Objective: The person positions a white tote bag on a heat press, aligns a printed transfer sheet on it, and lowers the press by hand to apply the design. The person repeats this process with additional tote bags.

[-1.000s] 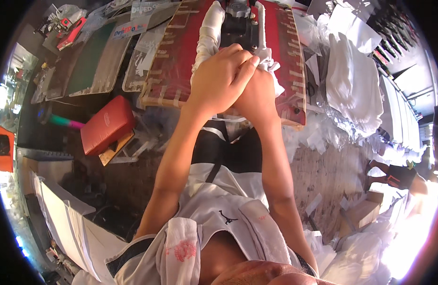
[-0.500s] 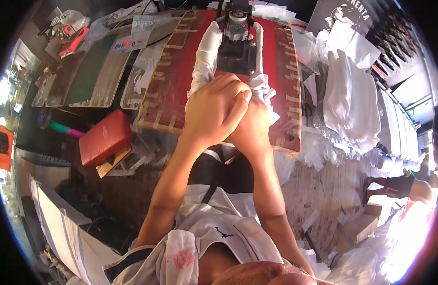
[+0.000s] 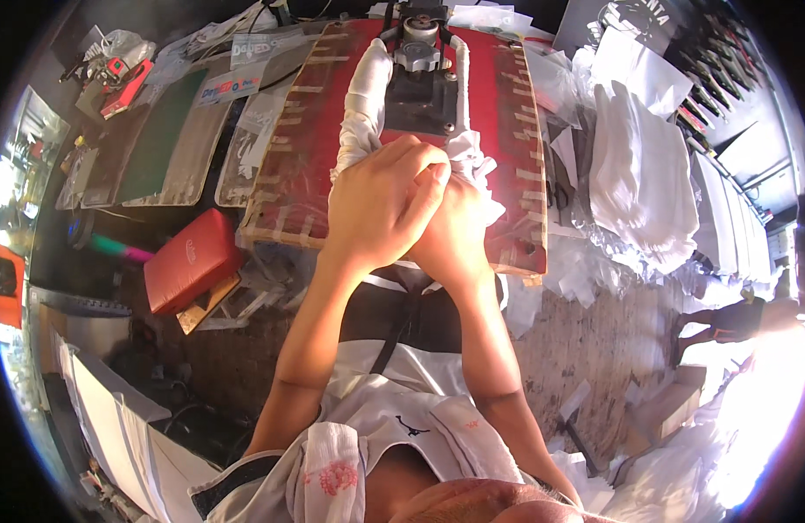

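Note:
My left hand (image 3: pixel 376 205) lies closed over my right hand (image 3: pixel 450 227), their fingers pressed together at the near end of a black metal press mechanism (image 3: pixel 420 96). Two white cloth-wrapped handle bars (image 3: pixel 365 87) run along either side of that mechanism, with bunched cloth (image 3: pixel 472 157) beside my right hand. Beneath is a large red board (image 3: pixel 507 105) with taped, worn edges. Whatever my right fingers grip is hidden under my left hand.
Flat boards (image 3: pixel 158 148) lie at the left, with a red padded block (image 3: pixel 189 257) below them. White cloth (image 3: pixel 642 183) and crumpled plastic pile at the right. A cardboard box (image 3: pixel 664 405) stands lower right. Another person (image 3: pixel 725 322) is at the far right.
My clasped hands have moved down in the view and slightly left, while the press and red board also sit lower, showing more of the mechanism. The hands stay pressed together.

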Demonstrator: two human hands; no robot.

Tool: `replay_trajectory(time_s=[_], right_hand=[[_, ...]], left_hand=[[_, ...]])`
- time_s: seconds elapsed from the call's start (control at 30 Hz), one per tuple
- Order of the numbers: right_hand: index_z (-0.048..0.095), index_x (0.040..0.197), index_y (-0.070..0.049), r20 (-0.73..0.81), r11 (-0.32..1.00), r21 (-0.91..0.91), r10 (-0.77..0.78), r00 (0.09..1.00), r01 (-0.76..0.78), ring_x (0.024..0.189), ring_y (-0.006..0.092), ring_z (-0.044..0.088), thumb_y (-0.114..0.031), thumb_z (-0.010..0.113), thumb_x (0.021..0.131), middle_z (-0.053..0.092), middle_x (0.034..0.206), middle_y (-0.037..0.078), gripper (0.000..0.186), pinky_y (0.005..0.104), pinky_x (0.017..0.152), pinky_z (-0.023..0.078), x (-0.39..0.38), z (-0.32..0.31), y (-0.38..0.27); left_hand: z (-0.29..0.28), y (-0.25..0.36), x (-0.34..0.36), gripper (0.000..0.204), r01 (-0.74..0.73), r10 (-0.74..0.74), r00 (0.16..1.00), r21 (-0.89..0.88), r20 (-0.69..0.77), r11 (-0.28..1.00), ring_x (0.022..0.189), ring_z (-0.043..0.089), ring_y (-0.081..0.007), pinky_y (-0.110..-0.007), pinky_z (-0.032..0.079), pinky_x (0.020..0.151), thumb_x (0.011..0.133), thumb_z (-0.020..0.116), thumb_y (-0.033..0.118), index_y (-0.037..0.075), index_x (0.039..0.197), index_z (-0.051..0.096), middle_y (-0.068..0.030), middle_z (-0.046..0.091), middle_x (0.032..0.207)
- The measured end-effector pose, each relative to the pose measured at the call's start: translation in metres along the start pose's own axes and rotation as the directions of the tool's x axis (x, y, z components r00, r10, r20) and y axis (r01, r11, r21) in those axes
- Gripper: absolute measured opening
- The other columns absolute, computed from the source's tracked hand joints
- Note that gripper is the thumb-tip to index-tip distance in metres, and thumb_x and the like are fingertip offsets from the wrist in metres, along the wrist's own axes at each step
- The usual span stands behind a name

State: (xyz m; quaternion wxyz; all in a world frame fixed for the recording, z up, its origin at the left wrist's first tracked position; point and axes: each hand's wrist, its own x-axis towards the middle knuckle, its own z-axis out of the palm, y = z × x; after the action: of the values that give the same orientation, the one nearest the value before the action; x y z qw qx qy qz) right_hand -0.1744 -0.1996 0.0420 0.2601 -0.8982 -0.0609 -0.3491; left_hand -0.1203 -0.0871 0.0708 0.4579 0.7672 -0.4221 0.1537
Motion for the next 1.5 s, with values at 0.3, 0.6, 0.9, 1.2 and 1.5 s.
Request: replay_trajectory(time_s=[0.3, 0.6, 0.9, 1.2, 1.5], right_hand=[[0.066, 0.081, -0.006, 0.04, 0.996, -0.094, -0.009, 0.999, 0.013, 0.065, 0.0334, 0.069, -0.012, 0.071, 0.079, 0.068, 0.072, 0.013, 0.008, 0.0443, 0.061, 0.055, -0.001, -0.0006, 0.0034], [0.07, 0.085, -0.008, 0.005, 0.998, -0.059, -0.019, 1.0, 0.02, 0.067, 0.0304, 0.071, -0.016, 0.075, 0.078, 0.07, 0.074, 0.01, 0.012, 0.0427, 0.061, 0.056, 0.0002, 0.0019, 0.0028], [0.069, 0.082, -0.007, -0.01, 0.997, -0.076, -0.006, 1.0, 0.005, 0.07, 0.0333, 0.071, -0.016, 0.074, 0.078, 0.07, 0.075, 0.012, 0.012, 0.0441, 0.063, 0.056, -0.0011, 0.0008, -0.0005], [0.067, 0.087, -0.007, -0.011, 1.0, -0.011, -0.008, 1.0, 0.008, 0.068, 0.0326, 0.071, -0.016, 0.074, 0.08, 0.069, 0.074, 0.011, 0.014, 0.0433, 0.063, 0.055, -0.0012, 0.0009, 0.0013], [0.067, 0.078, -0.005, -0.016, 0.998, 0.044, 0.04, 0.999, -0.039, 0.069, 0.0349, 0.069, -0.011, 0.073, 0.078, 0.069, 0.072, 0.013, 0.008, 0.0448, 0.065, 0.055, -0.0003, -0.0025, -0.0032]], left_hand=[[0.0084, -0.0062, 0.0024, 0.021, -0.042, 0.04, 0.993, -0.013, -0.107, 0.999, 0.073, 0.071, -0.0335, -0.045, 0.054, 0.064, 0.099, 0.063, 0.025, 0.006, 0.094, 0.072, -0.0114, 0.074, 0.086], [0.0047, -0.0037, -0.0039, 0.028, 0.011, -0.011, 0.998, 0.012, -0.059, 1.0, 0.071, 0.07, -0.0275, -0.038, 0.054, 0.064, 0.105, 0.055, 0.028, 0.007, 0.098, 0.073, -0.0086, 0.074, 0.091], [0.0048, -0.0062, -0.0055, 0.027, -0.026, 0.026, 0.997, -0.001, -0.07, 1.0, 0.072, 0.07, -0.028, -0.038, 0.054, 0.066, 0.104, 0.055, 0.027, 0.008, 0.098, 0.073, -0.0092, 0.074, 0.091], [0.0051, -0.0046, -0.0037, 0.023, -0.01, 0.008, 0.996, -0.02, -0.094, 1.0, 0.067, 0.069, -0.0306, -0.043, 0.053, 0.06, 0.099, 0.065, 0.029, 0.008, 0.091, 0.072, -0.0065, 0.072, 0.081], [0.0013, -0.0004, -0.0039, 0.025, 0.019, -0.019, 0.999, 0.008, -0.037, 1.0, 0.069, 0.069, -0.0288, -0.039, 0.053, 0.065, 0.103, 0.054, 0.025, 0.008, 0.1, 0.072, -0.0085, 0.072, 0.09]])
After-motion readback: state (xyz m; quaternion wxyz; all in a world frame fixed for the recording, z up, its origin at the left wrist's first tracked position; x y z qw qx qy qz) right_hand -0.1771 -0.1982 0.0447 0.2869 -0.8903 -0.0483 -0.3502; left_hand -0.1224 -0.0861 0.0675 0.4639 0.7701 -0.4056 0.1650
